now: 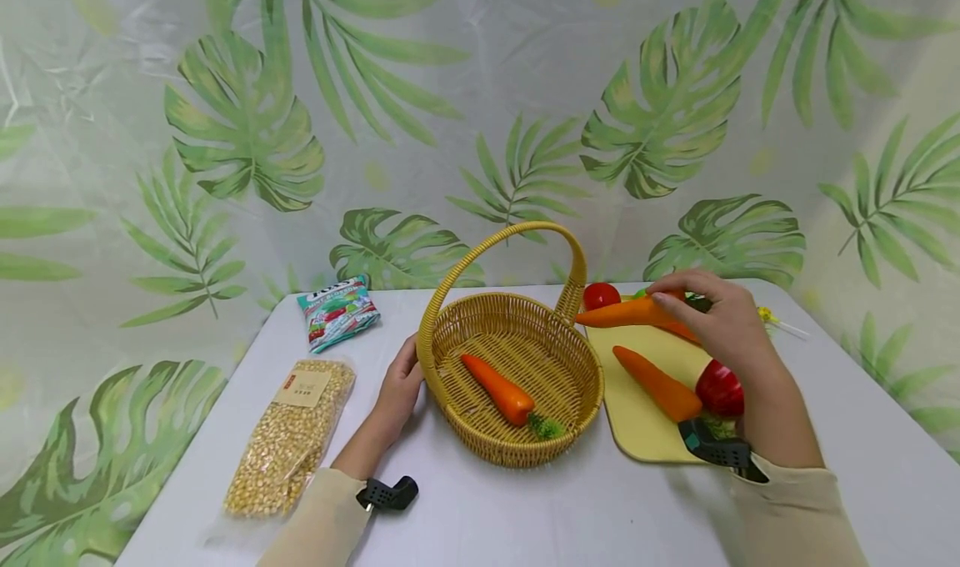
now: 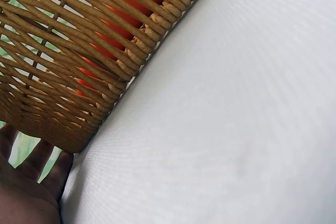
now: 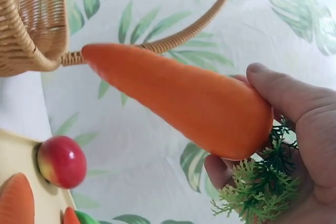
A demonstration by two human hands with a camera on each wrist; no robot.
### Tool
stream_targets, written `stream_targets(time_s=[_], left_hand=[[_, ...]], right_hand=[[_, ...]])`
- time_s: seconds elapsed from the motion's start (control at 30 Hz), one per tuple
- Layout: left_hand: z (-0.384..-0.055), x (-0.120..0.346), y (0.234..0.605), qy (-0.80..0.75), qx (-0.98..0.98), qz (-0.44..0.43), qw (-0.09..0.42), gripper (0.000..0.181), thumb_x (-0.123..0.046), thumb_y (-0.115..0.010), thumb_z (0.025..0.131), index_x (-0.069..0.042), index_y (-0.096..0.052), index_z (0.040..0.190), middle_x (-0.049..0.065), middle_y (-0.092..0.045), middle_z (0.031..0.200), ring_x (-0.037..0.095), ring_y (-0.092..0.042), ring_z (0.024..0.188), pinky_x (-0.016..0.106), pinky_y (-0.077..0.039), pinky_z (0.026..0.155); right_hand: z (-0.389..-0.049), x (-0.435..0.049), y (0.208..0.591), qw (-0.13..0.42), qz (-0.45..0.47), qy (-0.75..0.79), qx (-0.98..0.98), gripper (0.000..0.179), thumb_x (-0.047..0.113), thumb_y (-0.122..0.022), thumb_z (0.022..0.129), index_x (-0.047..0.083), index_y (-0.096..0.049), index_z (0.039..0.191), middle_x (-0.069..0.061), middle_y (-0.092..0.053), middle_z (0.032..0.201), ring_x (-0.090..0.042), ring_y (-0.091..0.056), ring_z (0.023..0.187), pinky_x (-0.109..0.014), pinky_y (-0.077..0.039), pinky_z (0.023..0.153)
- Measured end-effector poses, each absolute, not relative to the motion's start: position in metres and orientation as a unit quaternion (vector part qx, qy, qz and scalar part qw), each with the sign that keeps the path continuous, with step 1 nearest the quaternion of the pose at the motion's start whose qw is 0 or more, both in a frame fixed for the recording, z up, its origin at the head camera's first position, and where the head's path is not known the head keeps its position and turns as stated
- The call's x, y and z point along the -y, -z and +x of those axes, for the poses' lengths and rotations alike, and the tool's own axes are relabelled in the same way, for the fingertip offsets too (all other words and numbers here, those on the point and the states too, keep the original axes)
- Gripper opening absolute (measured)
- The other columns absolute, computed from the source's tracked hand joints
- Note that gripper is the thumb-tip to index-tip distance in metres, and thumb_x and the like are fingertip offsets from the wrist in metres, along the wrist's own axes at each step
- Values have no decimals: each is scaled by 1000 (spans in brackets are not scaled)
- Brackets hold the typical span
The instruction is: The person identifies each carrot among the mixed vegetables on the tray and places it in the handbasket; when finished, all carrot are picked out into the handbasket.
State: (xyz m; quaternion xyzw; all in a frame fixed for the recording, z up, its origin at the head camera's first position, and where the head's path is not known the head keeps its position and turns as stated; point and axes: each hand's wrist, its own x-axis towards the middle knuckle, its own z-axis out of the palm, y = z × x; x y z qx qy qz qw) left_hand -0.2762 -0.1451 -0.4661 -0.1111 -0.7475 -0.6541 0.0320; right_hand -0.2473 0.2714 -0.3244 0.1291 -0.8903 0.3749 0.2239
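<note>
A wicker basket (image 1: 465, 434) with a tall arched handle stands mid-table, and one orange carrot (image 1: 501, 390) with a green tuft lies inside it. My left hand (image 1: 397, 396) rests against the basket's left side; in the left wrist view its fingers (image 2: 39, 158) reach along the wicker wall. Above the cutting board, my right hand (image 1: 720, 321) pinches a second carrot (image 3: 184, 95) by its thick end. That carrot's tip points left, overlapping the handle's base in the head view, and its leafy top (image 3: 260, 184) hangs beside the palm.
On the pale yellow cutting board (image 1: 637, 442) lie another carrot (image 1: 656, 383), a dark red fruit or vegetable (image 1: 722, 390) and a red round fruit (image 1: 602, 296). Left of the basket are a bag of corn kernels (image 1: 288, 442) and a green candy packet (image 1: 339, 313). A patterned curtain hangs behind.
</note>
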Motion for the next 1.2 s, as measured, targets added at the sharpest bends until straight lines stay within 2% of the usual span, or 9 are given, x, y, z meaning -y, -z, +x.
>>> stream_targets(time_s=[0.1, 0.17, 0.27, 0.37, 0.53, 0.63, 0.77, 1.2], left_hand=[[-276, 145, 466, 653, 748, -111, 32, 43, -23, -47, 105, -26, -45, 148, 1, -45, 155, 22, -33, 149, 50, -24, 124], [-276, 145, 466, 654, 748, -111, 33, 43, -24, -47, 105, -26, -45, 148, 2, -45, 155, 22, -33, 149, 50, -24, 124], [-275, 145, 466, 656, 746, -112, 31, 44, -25, -47, 105, -25, -44, 149, 3, -45, 155, 22, -34, 149, 50, -24, 124], [-275, 145, 466, 656, 746, -111, 28, 44, -26, -48, 105, -25, -44, 148, 3, -45, 155, 22, -34, 149, 50, -24, 124], [-274, 145, 465, 656, 745, -114, 30, 43, -25, -48, 105, -23, -45, 148, 4, -45, 155, 22, -35, 148, 50, -24, 124], [-274, 145, 464, 657, 744, -116, 32, 43, -23, -48, 105, -22, -46, 148, 4, -46, 154, 22, -35, 148, 50, -24, 124], [-274, 146, 464, 658, 743, -116, 31, 43, -23, -48, 105, -22, -45, 147, 4, -46, 154, 22, -35, 148, 50, -25, 124], [-276, 145, 466, 662, 739, -123, 32, 41, -21, -47, 106, -27, -46, 146, 0, -47, 153, 19, -35, 147, 48, -25, 124]], right_hand=[[-248, -268, 326, 201, 144, -383, 890, 16, 26, -69, 95, 17, -76, 106, 23, -65, 100, 2, -56, 89, -9, -49, 70], [-250, -265, 328, 188, 164, -382, 890, 16, 24, -69, 95, 17, -76, 108, 16, -67, 102, -1, -56, 88, -11, -50, 69], [-252, -258, 332, 168, 195, -371, 892, 16, 22, -69, 95, 18, -75, 109, 4, -70, 107, -1, -56, 89, -13, -51, 72], [-254, -251, 336, 148, 209, -360, 897, 15, 23, -70, 94, 21, -76, 108, -1, -71, 112, 2, -55, 95, -12, -49, 77], [-258, -240, 342, 113, 215, -350, 905, 15, 27, -69, 94, 23, -76, 107, 0, -72, 112, -7, -57, 102, -17, -50, 84], [-261, -233, 346, 95, 214, -348, 908, 14, 29, -69, 94, 24, -76, 105, 2, -73, 110, -16, -59, 108, -29, -51, 91], [-265, -225, 352, 73, 215, -349, 909, 12, 30, -71, 93, 26, -76, 103, 3, -72, 112, -20, -58, 112, -44, -48, 99], [-266, -211, 363, 49, 239, -319, 916, 22, 24, -76, 88, 22, -74, 110, -4, -68, 122, -28, -59, 117, -54, -50, 101]])
